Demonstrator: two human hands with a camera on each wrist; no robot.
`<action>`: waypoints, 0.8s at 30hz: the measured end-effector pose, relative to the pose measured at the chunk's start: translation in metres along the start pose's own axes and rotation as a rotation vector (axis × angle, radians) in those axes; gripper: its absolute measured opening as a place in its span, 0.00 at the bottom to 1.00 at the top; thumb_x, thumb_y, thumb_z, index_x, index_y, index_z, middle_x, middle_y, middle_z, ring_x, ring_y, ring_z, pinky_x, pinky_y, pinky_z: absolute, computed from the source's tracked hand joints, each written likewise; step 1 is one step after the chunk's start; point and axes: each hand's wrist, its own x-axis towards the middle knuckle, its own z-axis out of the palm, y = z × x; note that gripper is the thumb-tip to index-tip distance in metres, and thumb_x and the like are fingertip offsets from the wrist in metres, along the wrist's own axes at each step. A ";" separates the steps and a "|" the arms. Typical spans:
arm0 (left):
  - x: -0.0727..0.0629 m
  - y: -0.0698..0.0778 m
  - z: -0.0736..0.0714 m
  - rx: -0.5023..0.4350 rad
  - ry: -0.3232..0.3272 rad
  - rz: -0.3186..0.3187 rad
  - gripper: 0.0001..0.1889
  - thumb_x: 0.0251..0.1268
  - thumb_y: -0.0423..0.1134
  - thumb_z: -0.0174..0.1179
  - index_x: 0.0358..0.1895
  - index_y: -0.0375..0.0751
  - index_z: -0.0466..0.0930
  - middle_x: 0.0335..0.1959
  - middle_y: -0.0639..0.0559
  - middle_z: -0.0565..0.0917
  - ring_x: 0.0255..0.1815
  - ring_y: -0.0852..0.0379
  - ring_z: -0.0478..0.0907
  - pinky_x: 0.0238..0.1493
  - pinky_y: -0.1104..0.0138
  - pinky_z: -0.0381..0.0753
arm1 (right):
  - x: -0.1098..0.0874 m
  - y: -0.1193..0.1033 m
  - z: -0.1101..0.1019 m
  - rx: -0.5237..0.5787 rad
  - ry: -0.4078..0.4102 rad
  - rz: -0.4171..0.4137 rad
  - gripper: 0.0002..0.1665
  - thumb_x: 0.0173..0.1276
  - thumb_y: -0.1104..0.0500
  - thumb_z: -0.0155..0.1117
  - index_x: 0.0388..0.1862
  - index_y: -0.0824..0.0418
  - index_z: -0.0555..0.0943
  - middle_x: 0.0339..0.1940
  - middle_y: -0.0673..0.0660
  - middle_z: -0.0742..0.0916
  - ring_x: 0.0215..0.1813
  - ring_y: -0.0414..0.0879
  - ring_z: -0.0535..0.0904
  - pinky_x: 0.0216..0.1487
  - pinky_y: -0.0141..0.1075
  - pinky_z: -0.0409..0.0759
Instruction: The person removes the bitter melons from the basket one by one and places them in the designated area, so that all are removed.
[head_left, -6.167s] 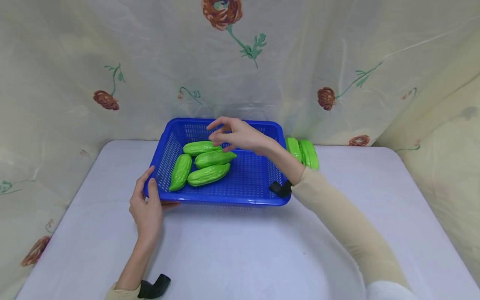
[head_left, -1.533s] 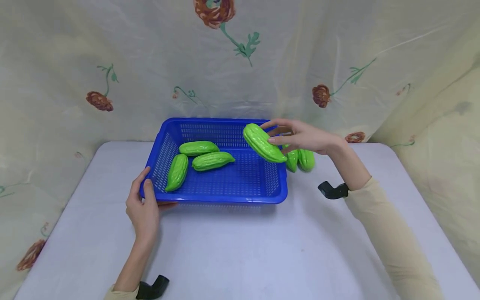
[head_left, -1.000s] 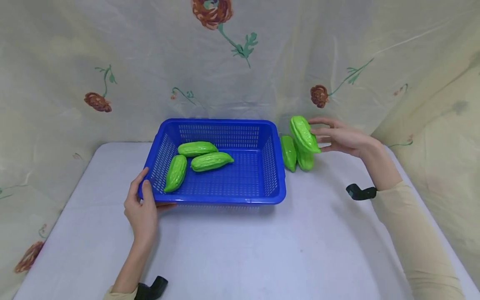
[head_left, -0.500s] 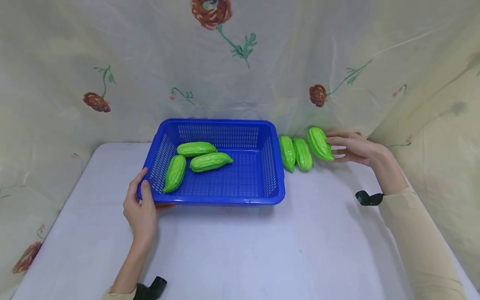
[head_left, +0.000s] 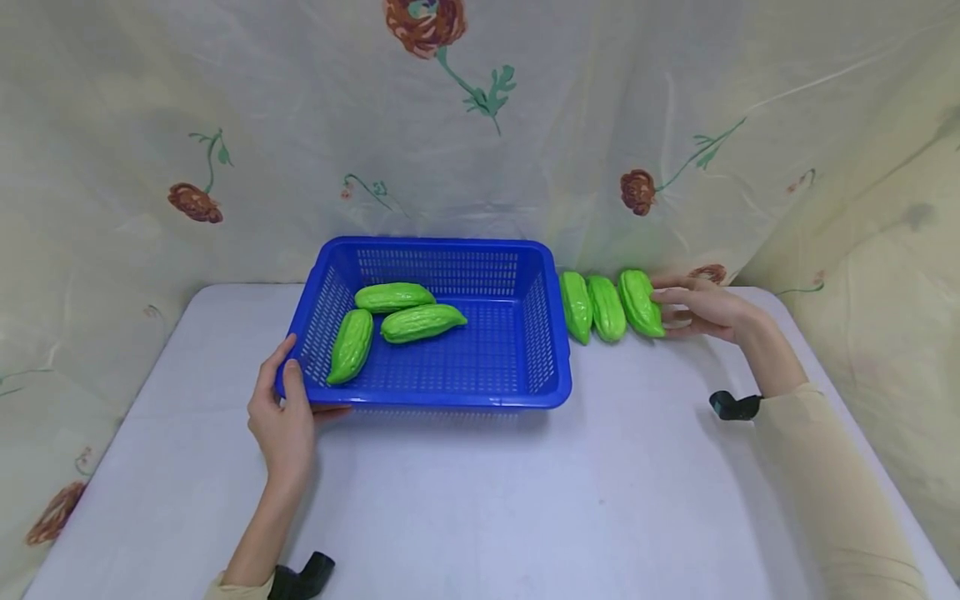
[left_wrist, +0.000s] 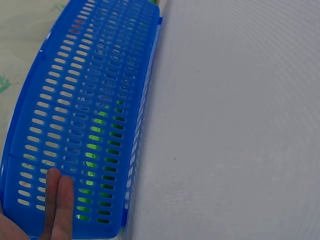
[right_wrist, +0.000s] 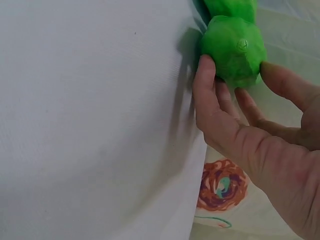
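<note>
My left hand (head_left: 281, 421) grips the near left corner of a blue plastic basket (head_left: 450, 398), thumb at the rim. In the left wrist view two fingers (left_wrist: 62, 205) lie against its slotted outer wall. Three green bitter melons lie in the basket's left half: one at the back (head_left: 393, 297), one in the middle (head_left: 423, 323), one at the left wall (head_left: 350, 346). My right hand (head_left: 701, 307) pinches a bitter melon (head_left: 639, 302) by its right side, low at the table's back edge. The right wrist view shows fingertips and thumb around this bitter melon's end (right_wrist: 232, 47).
Two more bitter melons, one by the basket's right wall (head_left: 576, 308) and one beside it (head_left: 607, 310), line up left of the held one. A white-covered table (head_left: 480, 500) stretches toward the front. Behind it hangs a flower-patterned curtain (head_left: 562, 183).
My right hand has lifted a bitter melon from the basket, carried it right over the wall and lowered it beside the other two. My left hand has stayed on the basket.
</note>
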 end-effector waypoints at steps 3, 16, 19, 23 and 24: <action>0.000 0.000 0.000 0.003 0.001 -0.003 0.21 0.89 0.48 0.47 0.76 0.56 0.78 0.81 0.56 0.75 0.84 0.57 0.68 0.83 0.57 0.71 | 0.001 0.002 0.002 0.010 0.007 0.004 0.41 0.89 0.50 0.51 0.88 0.67 0.50 0.56 0.41 0.77 0.55 0.37 0.80 0.56 0.37 0.89; 0.000 0.000 0.000 0.010 0.005 0.001 0.21 0.89 0.49 0.47 0.76 0.58 0.78 0.81 0.58 0.74 0.84 0.58 0.68 0.80 0.66 0.73 | 0.004 0.001 0.001 0.002 0.025 0.017 0.41 0.89 0.49 0.52 0.88 0.68 0.52 0.51 0.36 0.84 0.54 0.32 0.83 0.57 0.37 0.90; 0.000 0.000 -0.001 0.009 0.005 0.001 0.21 0.89 0.48 0.47 0.75 0.59 0.78 0.81 0.58 0.74 0.83 0.58 0.68 0.77 0.72 0.75 | 0.002 -0.002 0.001 -0.032 0.056 0.012 0.41 0.89 0.49 0.52 0.87 0.69 0.54 0.50 0.35 0.84 0.53 0.31 0.84 0.58 0.36 0.90; 0.000 -0.001 0.000 -0.009 0.002 0.012 0.21 0.89 0.47 0.47 0.75 0.57 0.79 0.81 0.56 0.75 0.83 0.56 0.70 0.62 0.83 0.79 | -0.003 -0.008 0.001 -0.115 0.148 -0.050 0.38 0.89 0.48 0.50 0.85 0.70 0.58 0.55 0.34 0.81 0.53 0.26 0.82 0.56 0.30 0.88; 0.000 -0.001 0.000 -0.012 0.000 0.015 0.21 0.89 0.47 0.47 0.75 0.57 0.79 0.81 0.56 0.75 0.83 0.55 0.70 0.58 0.85 0.79 | -0.004 -0.011 0.002 -0.132 0.179 -0.072 0.38 0.89 0.48 0.49 0.85 0.70 0.59 0.57 0.35 0.80 0.53 0.24 0.81 0.55 0.28 0.88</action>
